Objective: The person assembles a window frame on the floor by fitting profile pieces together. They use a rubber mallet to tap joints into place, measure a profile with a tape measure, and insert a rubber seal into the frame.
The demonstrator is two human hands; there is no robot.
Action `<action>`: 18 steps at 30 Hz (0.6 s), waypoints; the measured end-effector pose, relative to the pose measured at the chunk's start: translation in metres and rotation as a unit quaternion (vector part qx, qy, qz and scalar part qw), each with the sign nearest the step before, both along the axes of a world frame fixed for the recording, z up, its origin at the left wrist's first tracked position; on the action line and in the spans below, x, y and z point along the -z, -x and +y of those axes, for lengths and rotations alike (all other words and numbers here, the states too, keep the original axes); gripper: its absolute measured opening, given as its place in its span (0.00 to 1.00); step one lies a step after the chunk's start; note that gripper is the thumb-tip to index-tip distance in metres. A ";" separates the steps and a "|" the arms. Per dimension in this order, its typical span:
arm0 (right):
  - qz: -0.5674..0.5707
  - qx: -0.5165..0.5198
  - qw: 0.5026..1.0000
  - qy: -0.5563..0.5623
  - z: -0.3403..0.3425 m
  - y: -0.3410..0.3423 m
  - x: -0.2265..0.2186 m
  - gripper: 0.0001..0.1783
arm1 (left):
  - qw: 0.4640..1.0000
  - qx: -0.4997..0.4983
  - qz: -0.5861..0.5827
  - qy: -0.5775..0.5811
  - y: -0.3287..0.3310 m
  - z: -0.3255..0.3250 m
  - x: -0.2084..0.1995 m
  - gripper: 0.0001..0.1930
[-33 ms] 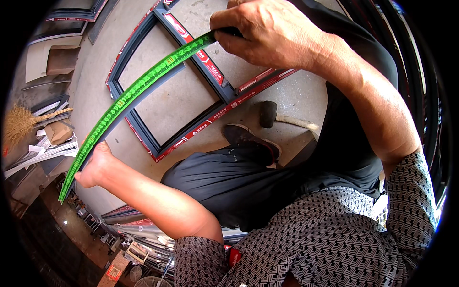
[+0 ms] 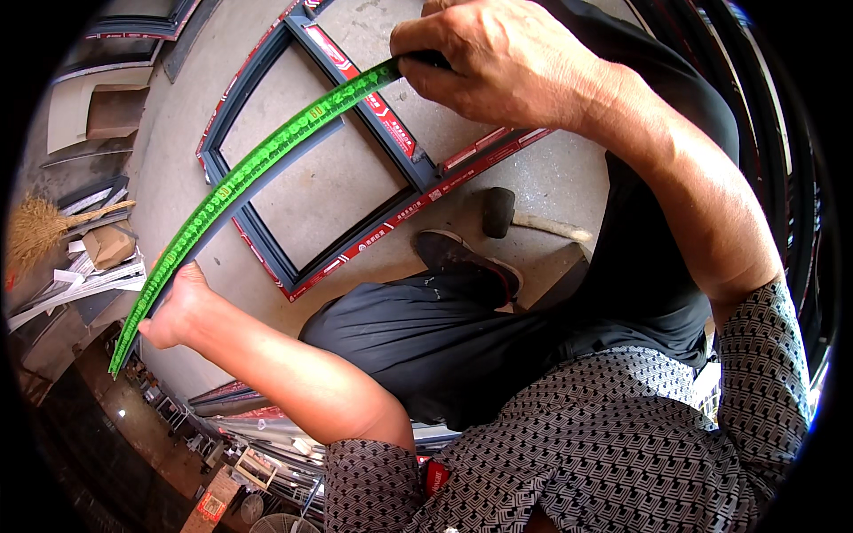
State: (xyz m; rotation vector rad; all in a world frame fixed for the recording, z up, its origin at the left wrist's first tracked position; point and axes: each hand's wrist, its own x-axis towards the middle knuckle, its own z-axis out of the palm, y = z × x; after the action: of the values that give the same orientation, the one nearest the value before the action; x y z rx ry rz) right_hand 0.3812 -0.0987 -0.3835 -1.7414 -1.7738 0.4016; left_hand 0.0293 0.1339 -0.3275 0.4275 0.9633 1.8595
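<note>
A bright green tape measure blade (image 2: 267, 156) is drawn out in a long curve from lower left to upper middle, its marks facing up. A narrow dark strip (image 2: 306, 144) runs along its underside. My left hand (image 2: 182, 306) is closed round the blade near its lower left end, most fingers hidden behind it. At the upper end my right hand (image 2: 489, 58) grips the blade between thumb and fingers, where a dark piece (image 2: 425, 59) shows; whether this is the tape's case I cannot tell. Below the blade, a dark grey window frame (image 2: 355, 240) with red-and-white film lies on the floor.
A black-headed mallet (image 2: 500, 213) with a pale handle lies near my shoe (image 2: 466, 262). At the left are a straw broom (image 2: 40, 233), a cardboard piece (image 2: 108, 245) and offcut strips. Long dark profiles (image 2: 782, 160) line the right side. More frames (image 2: 133, 31) lie at the upper left.
</note>
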 end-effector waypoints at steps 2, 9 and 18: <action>-0.005 0.002 1.000 -0.005 0.000 0.000 0.002 0.14 | 1.000 0.002 0.000 -0.002 0.000 0.000 0.000 0.30; 0.004 0.004 1.000 -0.024 0.001 0.001 0.006 0.14 | 1.000 -0.005 0.005 0.011 -0.002 0.000 -0.001 0.30; 0.004 0.006 1.000 0.003 0.000 -0.001 0.000 0.14 | 1.000 -0.011 0.004 0.013 -0.001 0.002 0.002 0.29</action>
State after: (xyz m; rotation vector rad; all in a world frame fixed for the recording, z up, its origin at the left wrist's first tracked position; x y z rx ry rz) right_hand 0.3819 -0.0987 -0.3833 -1.7515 -1.7571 0.4098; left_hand 0.0303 0.1359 -0.3291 0.4104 0.9998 1.8645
